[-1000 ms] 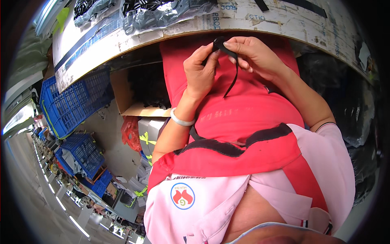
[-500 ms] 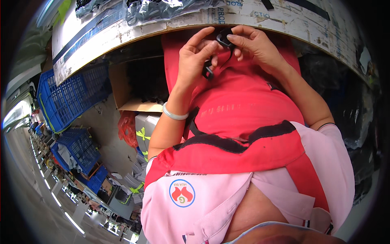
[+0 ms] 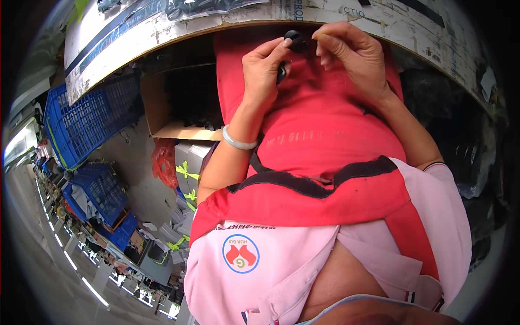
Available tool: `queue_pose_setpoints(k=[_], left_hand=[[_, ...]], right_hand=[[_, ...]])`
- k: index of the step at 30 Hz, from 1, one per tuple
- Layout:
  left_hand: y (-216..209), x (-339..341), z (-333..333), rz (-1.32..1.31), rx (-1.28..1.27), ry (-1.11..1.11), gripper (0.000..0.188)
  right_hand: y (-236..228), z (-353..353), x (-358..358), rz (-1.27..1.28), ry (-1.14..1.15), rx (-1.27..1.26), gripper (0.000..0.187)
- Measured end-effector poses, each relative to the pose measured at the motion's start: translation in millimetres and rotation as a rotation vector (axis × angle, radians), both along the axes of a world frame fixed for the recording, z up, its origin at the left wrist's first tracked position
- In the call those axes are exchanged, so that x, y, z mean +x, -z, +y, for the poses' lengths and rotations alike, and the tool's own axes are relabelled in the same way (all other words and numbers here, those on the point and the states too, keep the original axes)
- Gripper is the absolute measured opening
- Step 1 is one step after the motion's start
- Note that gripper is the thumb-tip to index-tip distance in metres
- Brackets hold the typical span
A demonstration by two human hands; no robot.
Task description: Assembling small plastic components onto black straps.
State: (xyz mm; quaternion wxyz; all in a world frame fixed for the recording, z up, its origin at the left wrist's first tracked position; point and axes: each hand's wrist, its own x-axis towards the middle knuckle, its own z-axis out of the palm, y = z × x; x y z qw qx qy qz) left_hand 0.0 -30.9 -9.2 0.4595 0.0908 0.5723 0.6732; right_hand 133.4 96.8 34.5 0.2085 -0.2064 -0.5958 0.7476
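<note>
My left hand (image 3: 262,70), with a pale bracelet at the wrist, pinches a small glossy black part with a rounded end (image 3: 297,41) between thumb and finger. A second black end (image 3: 281,72) shows beside the palm; how the two join is hidden by my fingers. Just right of the part, my right hand (image 3: 352,57) has thumb and forefinger pressed together, apart from it. Whether anything small sits in that pinch I cannot make out. Both hands are over the lap of my red apron (image 3: 309,108), close to the table's edge.
The worn, paper-covered table (image 3: 130,57) curves across the top, bearing a clear bag of black parts (image 3: 200,8). At left stand blue plastic crates (image 3: 89,122). An open cardboard box (image 3: 154,108) with dark contents is under the table, and a red bag (image 3: 164,165) lies below it.
My right hand has let go of the black part and drawn off to the right and slightly up. The left hand still holds the part, now turned with its rounded side showing.
</note>
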Motion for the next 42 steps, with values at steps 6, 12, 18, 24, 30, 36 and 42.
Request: queue_pose_setpoints(k=[6,12,18,24,30,36,42], left_hand=[[4.0,2.5,-2.0,-0.082,0.017,0.003,0.022],[1.8,5.5,-0.9,-0.031,0.014,-0.021,0.019],[-1.3,8.7,1.2,0.067,0.041,-0.091,0.018],[2.8,10.1,-2.1,0.246,0.118,-0.061,0.02],[2.2,9.1,-5.2,0.383,0.144,-0.091,0.015],[4.8,8.0,-8.0,0.571,0.199,-0.053,0.014],[-5.2,11.3,-17.7,0.726,0.307,0.034,0.023]], right_hand=[[19.9,17.9,-2.1,-0.055,-0.073,0.589,0.018],[-2.6,1.1,-1.9,-0.092,-0.012,0.142,0.01],[8.8,11.6,-0.1,-0.394,-0.271,0.23,0.026],[9.5,7.6,1.5,-0.514,-0.284,0.042,0.026],[10.9,-2.0,0.8,-0.406,-0.163,-0.031,0.026],[19.8,-3.5,-4.8,-0.316,-0.119,-0.081,0.025],[16.8,16.6,-1.0,-0.322,-0.331,-0.214,0.023]])
